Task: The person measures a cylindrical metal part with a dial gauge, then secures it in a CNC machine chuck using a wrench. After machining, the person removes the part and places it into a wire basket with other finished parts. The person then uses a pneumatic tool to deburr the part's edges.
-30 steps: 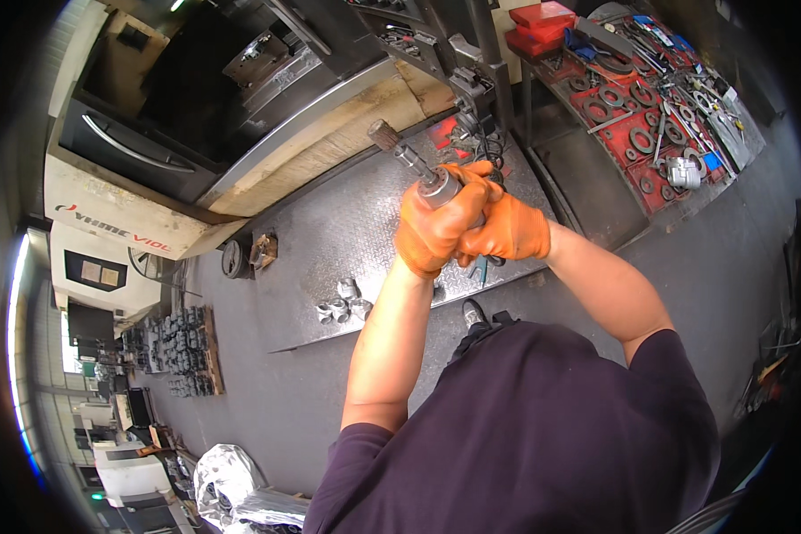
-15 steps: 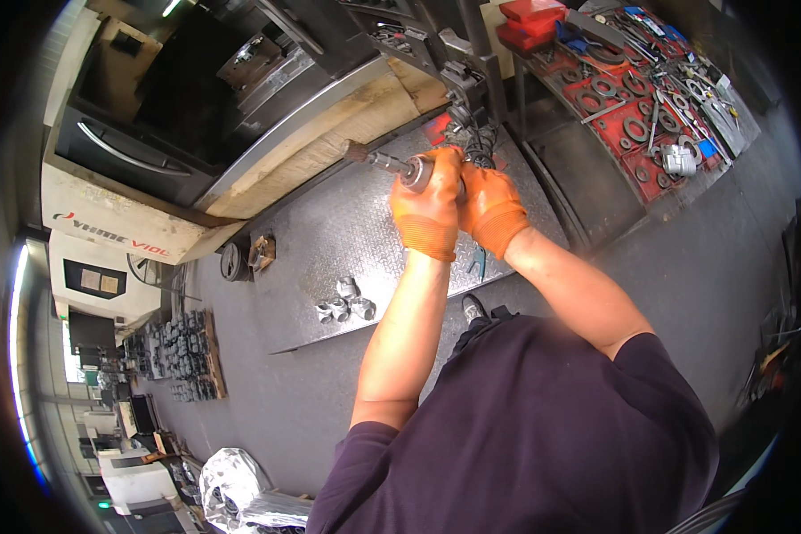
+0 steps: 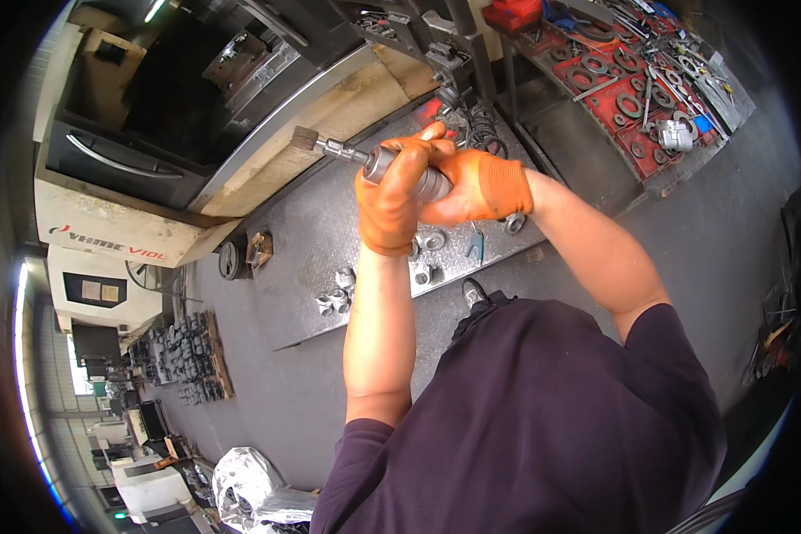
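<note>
Here, a metal tool (image 3: 378, 163) is gripped tight by the left hand (image 3: 392, 200) and right hand (image 3: 476, 187), both in orange gloves. Small metal parts (image 3: 338, 294) are seen on the floor plate (image 3: 329, 231) nearby.

Tool (image 3: 365, 162) rear hidden under gloved hands; floor parts (image 3: 338, 294) too small to identify.

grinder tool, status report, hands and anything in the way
Left hand and right hand, orange gloves, both gripping grinder tool. Tip raised toward wooden ledge. Metal fittings below, apart.

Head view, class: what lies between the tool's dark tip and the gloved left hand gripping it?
Only the tool's slim metal shaft; the left hand wraps the thicker body behind it.
</note>
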Available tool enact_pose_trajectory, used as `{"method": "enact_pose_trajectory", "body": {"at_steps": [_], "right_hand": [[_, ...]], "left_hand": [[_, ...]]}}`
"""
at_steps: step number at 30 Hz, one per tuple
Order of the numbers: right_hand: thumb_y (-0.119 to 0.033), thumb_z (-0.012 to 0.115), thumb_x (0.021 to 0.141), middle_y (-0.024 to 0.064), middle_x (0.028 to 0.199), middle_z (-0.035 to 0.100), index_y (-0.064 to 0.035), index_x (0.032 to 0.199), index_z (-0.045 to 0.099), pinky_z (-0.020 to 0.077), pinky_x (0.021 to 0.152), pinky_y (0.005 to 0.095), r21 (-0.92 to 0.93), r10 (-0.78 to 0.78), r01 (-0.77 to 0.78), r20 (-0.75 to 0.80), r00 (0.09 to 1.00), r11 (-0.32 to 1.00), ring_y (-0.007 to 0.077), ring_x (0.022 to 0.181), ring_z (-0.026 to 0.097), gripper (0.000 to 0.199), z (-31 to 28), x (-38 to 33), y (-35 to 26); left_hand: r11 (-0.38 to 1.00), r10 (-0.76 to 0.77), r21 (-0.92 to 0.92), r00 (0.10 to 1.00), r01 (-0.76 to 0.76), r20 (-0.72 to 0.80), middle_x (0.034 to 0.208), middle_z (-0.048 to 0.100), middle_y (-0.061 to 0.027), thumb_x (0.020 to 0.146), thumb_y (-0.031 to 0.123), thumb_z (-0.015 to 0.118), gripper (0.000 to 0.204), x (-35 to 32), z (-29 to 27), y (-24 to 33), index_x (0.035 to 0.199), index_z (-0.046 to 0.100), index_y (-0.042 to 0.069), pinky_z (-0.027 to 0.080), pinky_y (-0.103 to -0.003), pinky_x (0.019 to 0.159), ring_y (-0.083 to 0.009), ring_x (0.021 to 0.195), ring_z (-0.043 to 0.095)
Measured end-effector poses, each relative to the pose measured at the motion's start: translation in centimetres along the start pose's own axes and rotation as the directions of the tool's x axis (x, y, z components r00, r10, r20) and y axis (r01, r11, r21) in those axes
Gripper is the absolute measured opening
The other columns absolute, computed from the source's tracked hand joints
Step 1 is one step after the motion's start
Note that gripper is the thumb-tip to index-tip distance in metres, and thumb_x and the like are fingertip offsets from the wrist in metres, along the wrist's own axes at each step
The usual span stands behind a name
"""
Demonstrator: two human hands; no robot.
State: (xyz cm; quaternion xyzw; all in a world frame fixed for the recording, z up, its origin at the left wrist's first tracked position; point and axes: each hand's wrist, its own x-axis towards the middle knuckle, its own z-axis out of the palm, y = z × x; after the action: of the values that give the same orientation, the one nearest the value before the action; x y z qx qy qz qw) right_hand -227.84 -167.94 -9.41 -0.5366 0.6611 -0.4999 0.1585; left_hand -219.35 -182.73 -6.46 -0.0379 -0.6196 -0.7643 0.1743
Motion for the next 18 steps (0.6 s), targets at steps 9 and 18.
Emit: {"method": "enact_pose_trajectory", "body": {"at_steps": [9, 18], "right_hand": [[-0.032, 0.073, 0.091, 0.0084, 0.078, 0.075, -0.0024, 0.084, 0.075, 0.0565, 0.076, 0.0340, 0.497, 0.160, -0.334, 0.360, 0.919, 0.801, 0.0191, 0.079, 0.073, 0.030, 0.7, 0.0, -1.1], [-0.039, 0.069, 0.088, 0.0198, 0.092, 0.075, -0.0036, 0.097, 0.072, 0.0568, 0.079, 0.0461, -0.124, 0.213, -0.243, -0.216, 0.953, 0.962, 0.0385, 0.087, 0.073, 0.036, 3.9, 1.2, 0.0]], "left_hand": [[0.989, 0.109, -0.117, 0.977, -0.088, 0.184, 0.126, 0.069, -0.0193, 0.089, 0.024, 0.069, 0.024, 0.2, -1.8, -0.4, 0.096, 0.074, 0.001, 0.034, -0.056, 0.119, -0.0355, 0.130, 0.058], [0.937, 0.169, 0.326, 0.980, -0.125, -0.108, 0.092, 0.072, -0.0099, 0.091, 0.015, 0.064, 0.019, 0.2, 0.3, 0.2, 0.089, 0.072, -0.002, 0.051, -0.046, 0.106, -0.0236, 0.099, 0.069]]}}
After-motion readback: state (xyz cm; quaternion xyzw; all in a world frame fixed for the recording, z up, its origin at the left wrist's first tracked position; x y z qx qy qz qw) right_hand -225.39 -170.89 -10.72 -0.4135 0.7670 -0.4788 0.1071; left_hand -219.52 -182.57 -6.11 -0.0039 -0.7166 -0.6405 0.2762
